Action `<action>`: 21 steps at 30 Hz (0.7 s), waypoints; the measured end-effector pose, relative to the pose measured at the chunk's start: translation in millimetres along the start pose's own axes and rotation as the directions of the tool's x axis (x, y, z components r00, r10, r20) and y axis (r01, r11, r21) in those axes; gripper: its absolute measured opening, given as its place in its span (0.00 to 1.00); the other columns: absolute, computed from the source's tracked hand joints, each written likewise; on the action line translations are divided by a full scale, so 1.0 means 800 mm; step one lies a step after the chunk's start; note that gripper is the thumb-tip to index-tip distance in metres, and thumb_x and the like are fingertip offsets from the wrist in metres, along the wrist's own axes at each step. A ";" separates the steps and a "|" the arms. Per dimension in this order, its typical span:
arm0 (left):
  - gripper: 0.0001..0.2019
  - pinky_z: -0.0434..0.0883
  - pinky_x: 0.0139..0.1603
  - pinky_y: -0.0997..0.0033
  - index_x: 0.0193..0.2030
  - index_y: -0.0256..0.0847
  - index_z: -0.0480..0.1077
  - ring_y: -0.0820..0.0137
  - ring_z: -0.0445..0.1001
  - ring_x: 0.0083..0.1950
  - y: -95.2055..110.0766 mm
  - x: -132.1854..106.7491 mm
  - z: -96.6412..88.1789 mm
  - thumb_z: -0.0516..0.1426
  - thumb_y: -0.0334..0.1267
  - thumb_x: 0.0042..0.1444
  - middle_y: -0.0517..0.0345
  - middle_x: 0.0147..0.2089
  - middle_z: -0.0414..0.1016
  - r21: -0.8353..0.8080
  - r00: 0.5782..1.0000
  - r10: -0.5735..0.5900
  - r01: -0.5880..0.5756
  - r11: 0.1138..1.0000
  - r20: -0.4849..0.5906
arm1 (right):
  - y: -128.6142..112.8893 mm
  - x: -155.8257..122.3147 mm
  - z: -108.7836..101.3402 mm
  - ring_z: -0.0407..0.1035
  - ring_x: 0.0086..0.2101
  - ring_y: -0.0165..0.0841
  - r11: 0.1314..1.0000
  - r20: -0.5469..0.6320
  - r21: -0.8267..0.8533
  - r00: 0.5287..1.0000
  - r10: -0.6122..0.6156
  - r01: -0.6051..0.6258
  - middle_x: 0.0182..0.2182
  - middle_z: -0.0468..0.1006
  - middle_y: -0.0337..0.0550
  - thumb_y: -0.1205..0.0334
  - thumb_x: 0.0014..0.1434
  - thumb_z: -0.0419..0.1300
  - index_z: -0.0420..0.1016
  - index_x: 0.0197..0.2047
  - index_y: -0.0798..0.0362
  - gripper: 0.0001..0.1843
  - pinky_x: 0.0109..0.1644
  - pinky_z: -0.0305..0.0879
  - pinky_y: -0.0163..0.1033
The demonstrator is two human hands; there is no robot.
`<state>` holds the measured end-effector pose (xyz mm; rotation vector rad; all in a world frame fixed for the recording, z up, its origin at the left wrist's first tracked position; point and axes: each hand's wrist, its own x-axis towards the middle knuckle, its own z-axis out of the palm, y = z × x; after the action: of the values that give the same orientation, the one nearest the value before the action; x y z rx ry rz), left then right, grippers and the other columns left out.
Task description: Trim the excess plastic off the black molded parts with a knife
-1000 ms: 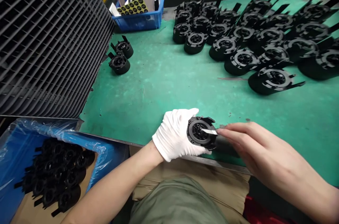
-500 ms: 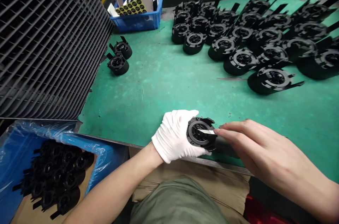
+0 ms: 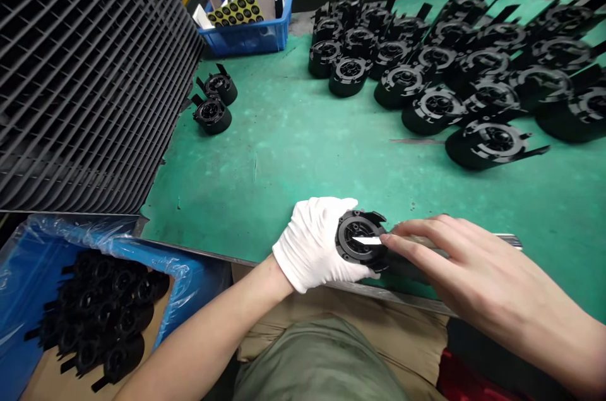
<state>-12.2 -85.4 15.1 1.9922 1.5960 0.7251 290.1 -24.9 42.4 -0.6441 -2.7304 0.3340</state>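
My left hand point(image 3: 312, 243), in a white glove, is wrapped around a round black plastic housing point(image 3: 353, 224) near the front edge of the bench. The housing's ringed face is turned up toward me, and a flat tab sticks out at its upper right. My bare right hand point(image 3: 459, 262) is closed on a craft knife point(image 3: 367, 240). Its bright pointed blade lies over the middle of the ringed face; whether it touches is unclear. The knife's metal handle runs under my fingers, and its end shows beyond the back of my hand.
Several similar black housings point(image 3: 348, 76) stand grouped on the green bench point(image 3: 284, 155) at the back right. A pair point(image 3: 213, 115) stands at left, beside a stack of dark grids point(image 3: 95, 85). Behind is a blue bin point(image 3: 250, 38); a plastic-lined blue crate point(image 3: 189, 275) holds more housings.
The knife has tilted slightly, so its blade lies a little lower across the housing and its handle end now shows behind my right hand. My left hand keeps its hold on the housing.
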 end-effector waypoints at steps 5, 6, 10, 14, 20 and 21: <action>0.42 0.90 0.57 0.44 0.61 0.46 0.87 0.39 0.95 0.56 -0.002 0.000 0.001 0.85 0.70 0.48 0.44 0.55 0.94 -0.019 1.000 -0.011 0.011 1.000 -0.004 | 0.000 0.008 -0.006 0.86 0.49 0.48 1.000 0.006 -0.020 1.000 0.010 -0.010 0.59 0.93 0.51 0.70 0.84 0.54 0.88 0.76 0.39 0.30 0.51 0.81 0.54; 0.42 0.90 0.57 0.44 0.61 0.46 0.87 0.40 0.95 0.56 -0.003 -0.001 0.001 0.85 0.71 0.48 0.45 0.55 0.94 -0.027 1.000 -0.015 0.015 1.000 0.004 | -0.001 0.010 -0.009 0.86 0.49 0.48 1.000 0.006 -0.023 1.000 0.014 -0.014 0.58 0.93 0.50 0.70 0.84 0.55 0.88 0.75 0.39 0.29 0.51 0.82 0.53; 0.48 0.89 0.59 0.44 0.65 0.43 0.87 0.39 0.96 0.57 -0.008 -0.002 0.004 0.84 0.75 0.50 0.45 0.52 0.94 -0.034 1.000 -0.014 0.015 0.999 0.013 | -0.005 0.019 -0.017 0.87 0.45 0.44 0.997 -0.092 -0.024 0.994 0.065 -0.068 0.57 0.92 0.52 0.63 0.88 0.58 0.84 0.72 0.44 0.19 0.46 0.84 0.48; 0.48 0.88 0.58 0.44 0.65 0.43 0.87 0.38 0.95 0.57 -0.007 -0.001 0.006 0.84 0.76 0.49 0.44 0.53 0.94 -0.004 1.000 0.004 -0.004 1.000 0.001 | -0.005 0.028 -0.006 0.85 0.38 0.36 0.993 -0.040 0.103 0.998 0.055 -0.050 0.49 0.88 0.47 0.60 0.89 0.62 0.80 0.76 0.48 0.18 0.39 0.80 0.40; 0.35 0.85 0.54 0.50 0.59 0.47 0.87 0.45 0.95 0.54 0.005 0.004 -0.006 0.82 0.71 0.58 0.50 0.50 0.92 -0.019 0.998 0.002 -0.001 1.000 0.056 | 0.000 0.024 0.008 0.83 0.35 0.37 0.972 0.051 0.223 0.997 0.062 -0.072 0.45 0.87 0.44 0.58 0.91 0.57 0.85 0.71 0.43 0.17 0.37 0.76 0.41; 0.36 0.85 0.53 0.50 0.58 0.47 0.87 0.45 0.95 0.53 0.005 0.004 -0.008 0.83 0.71 0.56 0.50 0.49 0.92 -0.023 0.998 0.003 -0.002 1.000 0.065 | 0.000 0.020 0.005 0.84 0.36 0.39 0.958 0.067 0.250 0.990 0.126 -0.139 0.46 0.88 0.46 0.53 0.91 0.58 0.84 0.69 0.43 0.15 0.38 0.78 0.42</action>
<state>-12.9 -82.7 23.0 1.9814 1.5418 0.6699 275.2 -18.3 43.0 -0.7555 -2.6327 0.7284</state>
